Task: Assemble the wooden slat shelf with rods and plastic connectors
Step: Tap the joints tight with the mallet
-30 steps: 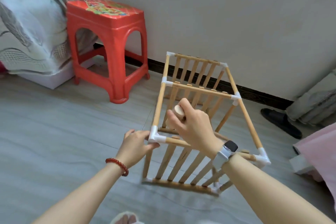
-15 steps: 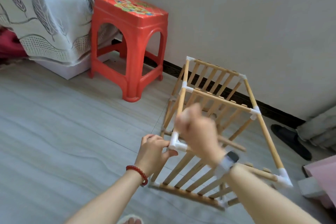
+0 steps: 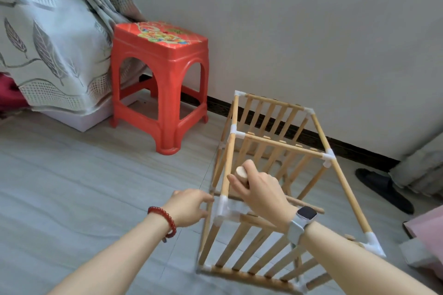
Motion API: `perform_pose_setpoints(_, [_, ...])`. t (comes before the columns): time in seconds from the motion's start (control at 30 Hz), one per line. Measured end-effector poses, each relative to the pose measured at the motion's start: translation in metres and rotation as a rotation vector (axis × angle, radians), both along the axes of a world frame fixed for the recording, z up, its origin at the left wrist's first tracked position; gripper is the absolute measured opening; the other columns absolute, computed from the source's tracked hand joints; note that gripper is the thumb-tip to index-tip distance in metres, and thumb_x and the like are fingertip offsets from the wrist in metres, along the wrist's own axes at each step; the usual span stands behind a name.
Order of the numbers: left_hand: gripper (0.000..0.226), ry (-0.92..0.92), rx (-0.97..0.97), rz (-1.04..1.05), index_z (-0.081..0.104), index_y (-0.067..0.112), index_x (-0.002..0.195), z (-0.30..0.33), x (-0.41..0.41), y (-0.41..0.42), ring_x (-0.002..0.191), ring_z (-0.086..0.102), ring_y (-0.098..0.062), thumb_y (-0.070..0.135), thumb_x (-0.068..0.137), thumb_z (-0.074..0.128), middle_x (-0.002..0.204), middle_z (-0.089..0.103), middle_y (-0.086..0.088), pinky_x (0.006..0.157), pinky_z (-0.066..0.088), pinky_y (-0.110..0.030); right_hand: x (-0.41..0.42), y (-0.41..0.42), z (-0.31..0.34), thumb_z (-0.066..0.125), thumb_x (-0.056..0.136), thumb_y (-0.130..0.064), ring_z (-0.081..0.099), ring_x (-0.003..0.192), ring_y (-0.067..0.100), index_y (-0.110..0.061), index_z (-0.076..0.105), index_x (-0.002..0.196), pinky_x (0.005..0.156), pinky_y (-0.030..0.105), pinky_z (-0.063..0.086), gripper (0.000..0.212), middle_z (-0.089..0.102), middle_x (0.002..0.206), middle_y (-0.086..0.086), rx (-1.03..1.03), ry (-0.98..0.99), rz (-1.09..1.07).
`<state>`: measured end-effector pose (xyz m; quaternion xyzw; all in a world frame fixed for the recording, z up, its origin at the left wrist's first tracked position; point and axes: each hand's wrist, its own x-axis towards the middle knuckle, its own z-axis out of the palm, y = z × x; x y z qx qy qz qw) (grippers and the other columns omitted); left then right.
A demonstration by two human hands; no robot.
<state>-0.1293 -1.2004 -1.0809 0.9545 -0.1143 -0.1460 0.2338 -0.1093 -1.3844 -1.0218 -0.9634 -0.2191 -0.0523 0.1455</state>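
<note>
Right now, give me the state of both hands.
Left hand: fingers curled at the white corner connector; the grip is blurred, cannot be told.
Right hand: closed around a wooden handle.

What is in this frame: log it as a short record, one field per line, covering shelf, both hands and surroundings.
shelf: slatted wooden frame with white connectors, standing on the floor
left hand: fingers at the near-left connector
right hand: grips a wooden handle; its lower end is hidden
stool: red, left of the shelf
slipper: black, right, by the wall
</note>
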Motion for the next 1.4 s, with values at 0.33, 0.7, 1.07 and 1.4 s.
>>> perform_pose_setpoints(0.33, [0.033, -0.095, -0.199, 0.300, 0.042, 0.012, 0.124, 0.044, 0.107, -0.061, 0.103, 0.054, -0.029, 0.033, 0.100, 0.033, 0.118, 0.046, -0.010, 0.085, 0.043, -0.037, 0.102, -0.031, 0.049, 0.051, 0.092, -0.045, 0.061, 0.075, 0.011, -0.019, 0.042, 0.102, 0.069, 0.035, 0.055, 0.029, 0.058, 0.086, -0.007, 0.323, 0.145, -0.092])
perform_pose_setpoints(0.7, [0.040, -0.154, -0.059, 0.554, 0.046, 0.011, 0.112, 0.015, 0.143, -0.091, 0.095, 0.060, -0.033, 0.034, 0.103, 0.015, 0.102, 0.064, -0.010, 0.069, 0.037, -0.034, 0.201, -0.003, 0.065, 0.040, 0.097, -0.046, 0.052, 0.076, 0.025, -0.008, 0.040, 0.100, 0.064, 0.035, 0.038, 0.038, 0.054, 0.083, 0.000, 0.163, -0.038, -0.069])
perform_pose_setpoints(1.07, [0.041, -0.211, 0.026, 0.555, 0.051, 0.011, 0.108, 0.004, 0.140, -0.095, 0.093, 0.058, -0.029, 0.035, 0.102, 0.018, 0.104, 0.062, -0.007, 0.072, 0.042, -0.037, 0.223, 0.011, 0.041, 0.034, 0.100, -0.042, 0.052, 0.067, 0.023, -0.004, 0.040, 0.113, 0.063, 0.033, 0.036, 0.041, 0.054, 0.076, -0.002, 0.344, -0.160, -0.150])
perform_pose_setpoints(1.4, [0.040, -0.189, 0.015, 0.570, 0.051, 0.013, 0.107, 0.001, 0.144, -0.094, 0.102, 0.056, -0.029, 0.036, 0.102, 0.018, 0.106, 0.062, -0.007, 0.082, 0.042, -0.039, 0.228, 0.013, 0.015, 0.040, 0.098, -0.039, 0.055, 0.056, 0.028, -0.006, 0.039, 0.110, 0.053, 0.033, 0.039, 0.035, 0.055, 0.067, 0.002, 0.220, -0.232, -0.098])
